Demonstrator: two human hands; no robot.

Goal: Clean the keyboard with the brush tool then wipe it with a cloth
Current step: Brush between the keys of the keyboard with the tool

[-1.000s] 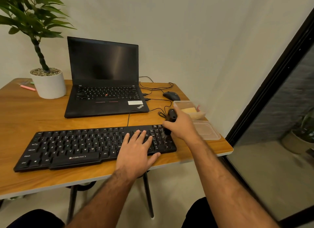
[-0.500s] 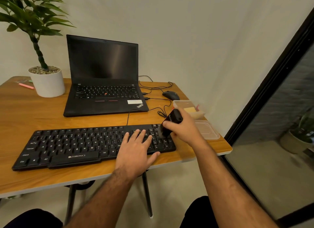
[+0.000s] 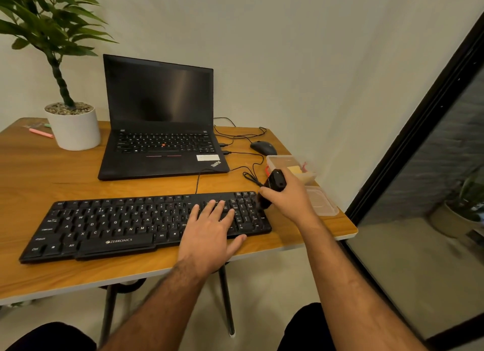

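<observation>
Black plastic keyboard [image 3: 146, 225], long and flat with matte keys, is laid along the near edge of the wood-grain table [image 3: 39, 183]. Left hand [image 3: 209, 233] is laid flat on the keys just left of the numpad, fingers straight and spread, nothing gripped. Black brush tool [image 3: 272, 191], a chunky rounded body, is gripped by the right hand [image 3: 290, 196], fingers and thumb curled round it; its lower end is set on the numpad's top right corner, below the fingers. Clear plastic container [image 3: 290, 164] is seen just behind the right hand.
</observation>
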